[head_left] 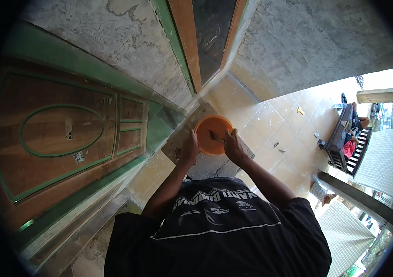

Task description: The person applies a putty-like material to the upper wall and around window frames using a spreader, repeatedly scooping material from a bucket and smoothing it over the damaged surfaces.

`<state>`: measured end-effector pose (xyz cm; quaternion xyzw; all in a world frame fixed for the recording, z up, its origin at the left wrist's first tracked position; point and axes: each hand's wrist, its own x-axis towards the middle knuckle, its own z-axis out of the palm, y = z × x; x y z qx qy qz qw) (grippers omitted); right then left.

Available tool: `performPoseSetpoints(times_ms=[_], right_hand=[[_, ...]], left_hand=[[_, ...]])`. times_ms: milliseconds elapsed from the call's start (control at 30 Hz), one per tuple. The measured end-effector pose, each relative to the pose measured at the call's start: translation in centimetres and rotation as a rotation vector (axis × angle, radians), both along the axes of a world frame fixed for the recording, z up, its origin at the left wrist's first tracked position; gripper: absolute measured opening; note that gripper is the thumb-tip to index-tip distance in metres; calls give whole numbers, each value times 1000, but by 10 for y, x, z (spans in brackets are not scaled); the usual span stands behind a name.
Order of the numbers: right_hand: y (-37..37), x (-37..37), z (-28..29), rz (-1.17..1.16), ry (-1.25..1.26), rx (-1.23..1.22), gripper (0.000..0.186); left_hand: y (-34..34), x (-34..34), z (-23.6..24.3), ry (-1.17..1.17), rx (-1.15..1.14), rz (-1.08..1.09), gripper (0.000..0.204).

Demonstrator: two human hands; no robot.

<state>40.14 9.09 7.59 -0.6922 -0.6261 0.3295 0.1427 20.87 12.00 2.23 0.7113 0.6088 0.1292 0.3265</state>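
An orange round plastic bowl (211,131) is held out in front of me, above the tiled floor. My left hand (190,147) grips its left rim. My right hand (234,144) sits at the bowl's right side and holds a small scraper-like tool (215,135) whose dark blade reaches into the bowl. What lies inside the bowl is too small to tell. My black printed shirt (219,226) fills the lower middle of the view.
A brown wooden door with green trim (62,134) fills the left. Rough grey plastered walls (307,41) rise ahead, with a narrow framed opening (210,32) between them. A grey patch (205,166) covers the beige floor tiles (275,120). A dark bench (344,138) stands right.
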Motion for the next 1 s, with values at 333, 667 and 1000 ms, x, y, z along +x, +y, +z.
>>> performPoseSetpoints(times_ms=[333, 667, 1000], right_hand=[[34, -34, 2, 224, -298, -351, 23], [17, -32, -12, 374, -366, -8, 18], [25, -42, -17, 475, -215, 34, 22]], left_hand=[[6, 5, 14, -152, -181, 181, 37], [1, -3, 5, -241, -113, 84, 46], [4, -8, 4, -373, -216, 181, 59]])
